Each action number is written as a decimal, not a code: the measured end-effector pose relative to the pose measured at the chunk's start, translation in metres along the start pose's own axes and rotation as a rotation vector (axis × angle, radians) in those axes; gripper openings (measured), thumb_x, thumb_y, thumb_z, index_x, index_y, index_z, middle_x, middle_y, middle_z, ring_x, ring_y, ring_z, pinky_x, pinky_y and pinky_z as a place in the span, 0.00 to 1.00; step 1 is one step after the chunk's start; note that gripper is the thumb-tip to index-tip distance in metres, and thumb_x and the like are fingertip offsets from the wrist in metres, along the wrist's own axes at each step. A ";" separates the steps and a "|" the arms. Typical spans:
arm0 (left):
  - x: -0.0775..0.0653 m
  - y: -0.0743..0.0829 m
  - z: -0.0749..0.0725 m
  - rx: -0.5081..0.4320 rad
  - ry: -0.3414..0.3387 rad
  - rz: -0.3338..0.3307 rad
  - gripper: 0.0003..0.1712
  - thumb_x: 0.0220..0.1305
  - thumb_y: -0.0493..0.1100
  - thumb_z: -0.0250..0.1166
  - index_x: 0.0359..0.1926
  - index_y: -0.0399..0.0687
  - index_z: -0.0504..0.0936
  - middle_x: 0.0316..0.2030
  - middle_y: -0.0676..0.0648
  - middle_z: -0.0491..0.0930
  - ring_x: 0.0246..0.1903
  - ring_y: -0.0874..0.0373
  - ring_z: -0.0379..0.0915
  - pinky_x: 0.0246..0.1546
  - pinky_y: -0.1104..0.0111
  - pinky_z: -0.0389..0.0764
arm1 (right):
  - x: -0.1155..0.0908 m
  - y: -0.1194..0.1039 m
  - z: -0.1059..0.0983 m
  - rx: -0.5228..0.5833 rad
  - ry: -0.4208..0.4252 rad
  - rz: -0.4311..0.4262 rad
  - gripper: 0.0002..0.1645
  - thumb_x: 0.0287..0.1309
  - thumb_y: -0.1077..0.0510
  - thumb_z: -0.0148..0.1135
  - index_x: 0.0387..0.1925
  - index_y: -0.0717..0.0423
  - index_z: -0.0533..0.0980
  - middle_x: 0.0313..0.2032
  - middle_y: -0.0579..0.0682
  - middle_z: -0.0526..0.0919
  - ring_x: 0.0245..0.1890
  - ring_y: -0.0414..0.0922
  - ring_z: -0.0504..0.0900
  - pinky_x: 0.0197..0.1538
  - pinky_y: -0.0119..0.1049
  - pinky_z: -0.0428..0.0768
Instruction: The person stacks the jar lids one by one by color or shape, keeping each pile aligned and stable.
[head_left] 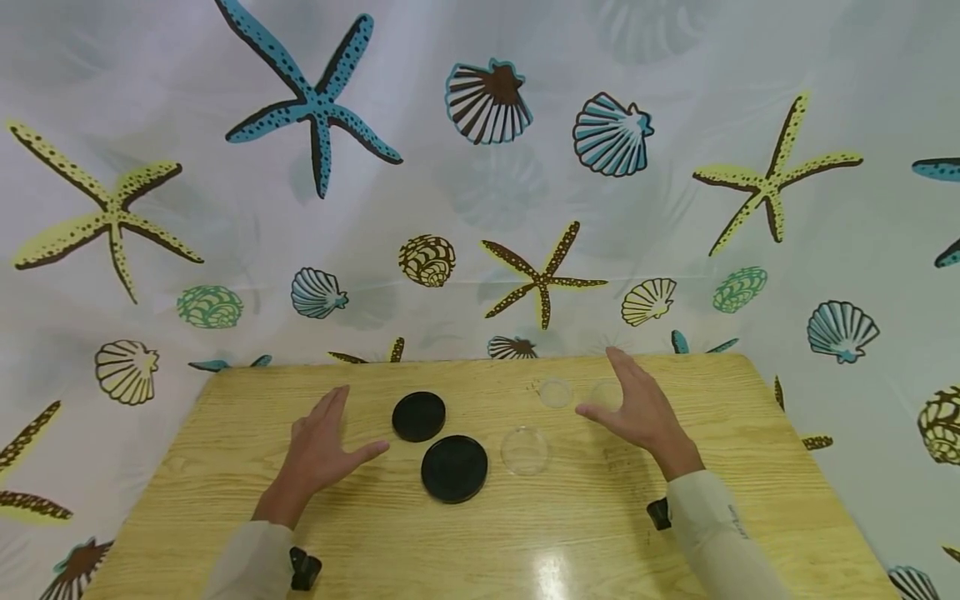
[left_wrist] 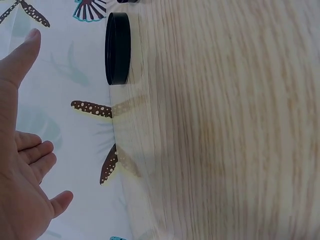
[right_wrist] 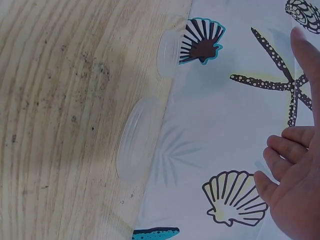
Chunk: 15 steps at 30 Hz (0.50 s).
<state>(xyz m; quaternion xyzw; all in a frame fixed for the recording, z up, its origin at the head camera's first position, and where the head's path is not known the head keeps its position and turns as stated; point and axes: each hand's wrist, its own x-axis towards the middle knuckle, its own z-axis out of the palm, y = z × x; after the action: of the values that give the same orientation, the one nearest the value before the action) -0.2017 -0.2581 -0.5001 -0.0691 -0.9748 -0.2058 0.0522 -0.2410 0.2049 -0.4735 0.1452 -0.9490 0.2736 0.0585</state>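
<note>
My left hand point(head_left: 318, 450) hovers over the left part of the table, its thumb spread away from the fingers and nothing held. Just right of it lie two round black lids point(head_left: 454, 469), the smaller black lid point(head_left: 418, 416) farther back. Over the right part is my right hand point(head_left: 637, 408), thumb and fingers also spread, holding nothing. Near it are a small clear round lid point(head_left: 556, 392) and another clear lid point(right_wrist: 137, 140), partly covered by the hand in the head view. A larger clear lid point(head_left: 525, 451) lies beside the bigger black one.
The light wooden table point(head_left: 480, 550) carries dark specks point(right_wrist: 90, 75) on its right side. A white curtain point(head_left: 420, 192) printed with starfish and shells hangs along the table's back edge and both sides. Small black devices point(head_left: 304, 569) are strapped at both wrists.
</note>
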 end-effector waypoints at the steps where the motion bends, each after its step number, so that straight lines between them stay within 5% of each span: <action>1: 0.000 0.001 0.000 -0.005 -0.003 -0.001 0.64 0.49 0.71 0.65 0.72 0.35 0.47 0.70 0.32 0.52 0.68 0.36 0.51 0.58 0.34 0.52 | 0.000 0.000 0.001 -0.003 0.000 -0.004 0.62 0.49 0.27 0.61 0.74 0.53 0.48 0.72 0.57 0.54 0.70 0.59 0.57 0.65 0.61 0.62; 15: 0.000 0.007 0.005 -0.027 -0.008 0.005 0.63 0.49 0.71 0.65 0.72 0.36 0.49 0.70 0.33 0.53 0.68 0.35 0.52 0.58 0.34 0.53 | 0.005 -0.015 0.006 0.051 0.017 0.007 0.61 0.48 0.27 0.61 0.74 0.51 0.48 0.73 0.55 0.54 0.71 0.58 0.56 0.65 0.62 0.60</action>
<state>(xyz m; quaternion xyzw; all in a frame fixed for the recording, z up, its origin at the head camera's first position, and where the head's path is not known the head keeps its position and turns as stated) -0.2012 -0.2498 -0.5023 -0.0730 -0.9719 -0.2186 0.0479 -0.2416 0.1885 -0.4700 0.1408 -0.9417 0.2992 0.0620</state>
